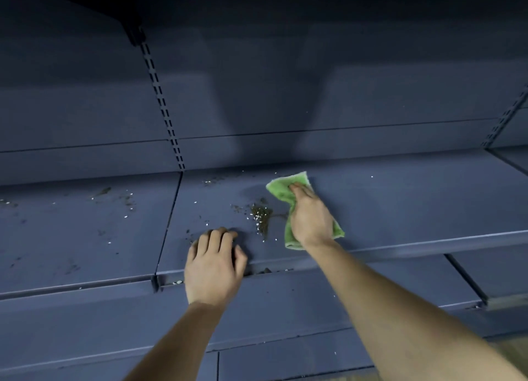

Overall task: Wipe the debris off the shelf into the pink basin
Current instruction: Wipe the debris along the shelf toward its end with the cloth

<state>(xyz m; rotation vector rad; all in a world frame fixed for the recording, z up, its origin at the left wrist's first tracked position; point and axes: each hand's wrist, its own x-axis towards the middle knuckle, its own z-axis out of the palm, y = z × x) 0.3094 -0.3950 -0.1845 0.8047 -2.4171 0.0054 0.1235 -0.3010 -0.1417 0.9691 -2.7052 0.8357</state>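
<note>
A blue-grey metal shelf runs across the view. A small heap of dark and white debris lies on it near the middle, with loose specks scattered to the left. My right hand presses a green cloth flat on the shelf just right of the heap. My left hand rests at the shelf's front edge, left of the heap, fingers curled down onto the surface and holding nothing. No pink basin is in view.
More debris dots the neighbouring shelf panel on the left. A slotted upright rises at the back between panels. Crumbs sit in the front lip. A lower shelf juts out beneath my arms.
</note>
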